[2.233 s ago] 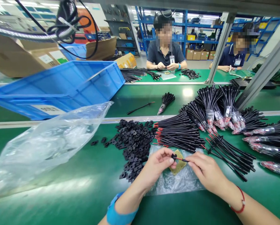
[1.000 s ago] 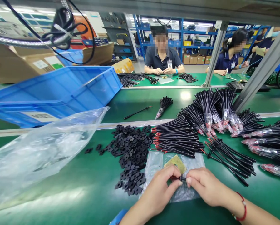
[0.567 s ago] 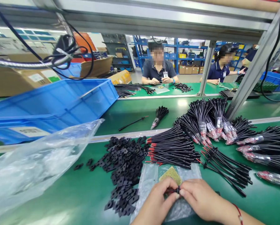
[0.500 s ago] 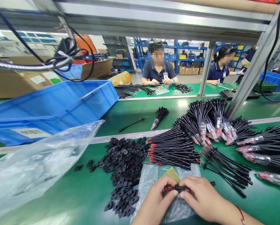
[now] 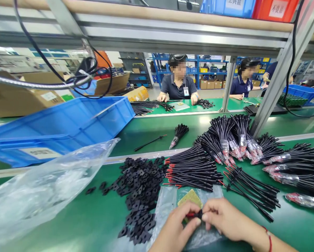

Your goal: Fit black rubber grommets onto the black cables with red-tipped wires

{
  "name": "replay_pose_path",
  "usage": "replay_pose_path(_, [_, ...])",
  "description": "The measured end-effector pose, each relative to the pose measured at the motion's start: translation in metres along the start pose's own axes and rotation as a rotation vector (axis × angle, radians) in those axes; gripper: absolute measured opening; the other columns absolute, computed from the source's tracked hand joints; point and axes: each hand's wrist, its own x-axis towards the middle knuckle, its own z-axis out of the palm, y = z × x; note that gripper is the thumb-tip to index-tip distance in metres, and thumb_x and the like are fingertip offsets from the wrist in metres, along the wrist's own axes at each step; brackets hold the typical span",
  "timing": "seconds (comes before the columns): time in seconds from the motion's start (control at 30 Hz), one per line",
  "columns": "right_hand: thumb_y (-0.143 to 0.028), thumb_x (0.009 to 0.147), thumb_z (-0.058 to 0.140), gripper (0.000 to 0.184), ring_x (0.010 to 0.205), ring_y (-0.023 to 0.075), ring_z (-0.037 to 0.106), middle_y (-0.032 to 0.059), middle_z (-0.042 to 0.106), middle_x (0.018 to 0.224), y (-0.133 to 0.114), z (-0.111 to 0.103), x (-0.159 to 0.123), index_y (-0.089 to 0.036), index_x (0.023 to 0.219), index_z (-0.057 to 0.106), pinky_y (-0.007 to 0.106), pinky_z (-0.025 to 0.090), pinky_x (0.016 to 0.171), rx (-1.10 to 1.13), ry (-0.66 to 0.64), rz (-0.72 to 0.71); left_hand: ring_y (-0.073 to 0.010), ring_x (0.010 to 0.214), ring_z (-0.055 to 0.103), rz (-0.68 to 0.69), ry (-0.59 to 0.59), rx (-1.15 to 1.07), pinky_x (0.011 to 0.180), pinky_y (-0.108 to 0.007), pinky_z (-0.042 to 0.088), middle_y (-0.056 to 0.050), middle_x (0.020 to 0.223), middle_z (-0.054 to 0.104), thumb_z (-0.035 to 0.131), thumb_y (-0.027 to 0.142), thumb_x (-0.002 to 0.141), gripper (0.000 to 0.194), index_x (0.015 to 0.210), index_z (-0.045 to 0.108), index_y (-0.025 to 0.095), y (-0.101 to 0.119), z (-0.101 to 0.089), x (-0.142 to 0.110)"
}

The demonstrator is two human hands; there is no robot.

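Over the clear plastic bag [image 5: 164, 202], my left hand [image 5: 176, 224] pinches a black cable with a red wire end [image 5: 191, 214]. Closed beside it, fingertips almost meeting the left ones, my right hand [image 5: 223, 218] grips the same cable by a small black piece [image 5: 200, 213] around it. Fingers cover most of the cable. Behind my hands lies a yellowish square pad [image 5: 190, 198]. To the left is a heap of flat black pieces with holes [image 5: 141, 182]. Loose black cables with red ends [image 5: 192, 171] lie beyond the bag. More cables carrying black pieces [image 5: 253, 192] rest to the right.
Taped cable bundles [image 5: 290, 161] crowd the right side. A blue bin [image 5: 67, 129] and a large clear bag [image 5: 49, 189] occupy the left. A metal post [image 5: 273, 87] rises at right, under an overhead rail [image 5: 157, 31]. Co-workers [image 5: 179, 82] sit across the bench.
My right fingers have shifted their grip; the cable's far end no longer shows past them. My view has tilted up slightly. The co-worker opposite has turned their head and spread their hands apart.
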Motion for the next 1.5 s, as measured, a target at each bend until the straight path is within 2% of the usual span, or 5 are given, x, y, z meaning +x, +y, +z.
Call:
replay_pose_path(0.17, [-0.021, 0.09, 0.046, 0.013, 0.063, 0.0141, 0.053, 0.002, 0.06, 0.069, -0.003, -0.001, -0.008, -0.018, 0.082, 0.056, 0.026, 0.039, 0.059, -0.323, 0.54, -0.443, -0.0142, 0.074, 0.056, 0.01, 0.25, -0.497, 0.068, -0.027, 0.047, -0.005, 0.096, 0.057, 0.064, 0.036, 0.079, 0.041, 0.114, 0.047, 0.023, -0.008, 0.002, 0.003])
replay_pose_path(0.3, [-0.018, 0.091, 0.044, 0.014, 0.063, 0.0161, 0.052, 0.0039, 0.061, 0.071, -0.007, 0.01, -0.012, -0.018, 0.086, 0.057, 0.03, 0.039, 0.057, -0.566, 0.545, -0.625, -0.0115, 0.06, 0.053, -0.056, 0.058, -0.674, 0.056, -0.023, 0.045, 0.0, 0.076, 0.055, 0.068, 0.045, 0.075, 0.037, 0.097, 0.055, 0.019, 0.0, 0.013, -0.001])
replay_pose_path(0.47, [-0.016, 0.092, 0.043, 0.015, 0.064, 0.0167, 0.053, 0.0049, 0.062, 0.072, -0.009, 0.015, -0.008, -0.017, 0.088, 0.058, 0.031, 0.041, 0.057, -0.633, 0.54, -0.66, -0.0121, 0.072, 0.053, -0.052, 0.228, -0.62, 0.064, -0.022, 0.046, -0.002, 0.083, 0.057, 0.075, 0.031, 0.07, 0.028, 0.091, 0.063, 0.017, 0.013, 0.017, -0.004])
replay_pose_path(1.1, [-0.021, 0.093, 0.043, 0.019, 0.067, 0.0169, 0.059, 0.0065, 0.065, 0.075, -0.015, 0.006, -0.021, -0.015, 0.089, 0.06, 0.029, 0.044, 0.064, -0.493, 0.421, -0.501, -0.0106, 0.065, 0.055, -0.004, 0.143, -0.752, 0.057, -0.022, 0.049, -0.002, 0.08, 0.057, 0.075, 0.021, 0.069, 0.018, 0.083, 0.067, 0.014, 0.014, 0.014, 0.001])
replay_pose_path(1.5, [-0.046, 0.086, 0.05, 0.031, 0.038, 0.0041, 0.034, -0.0024, 0.059, 0.061, -0.022, 0.001, -0.017, -0.017, 0.073, 0.051, 0.018, 0.026, 0.039, 0.445, -0.108, 0.085, -0.0126, 0.069, 0.052, 0.022, -0.018, -0.636, 0.059, -0.024, 0.048, -0.003, 0.082, 0.055, 0.074, 0.033, 0.07, 0.023, 0.079, 0.064, 0.014, 0.01, 0.004, 0.001])
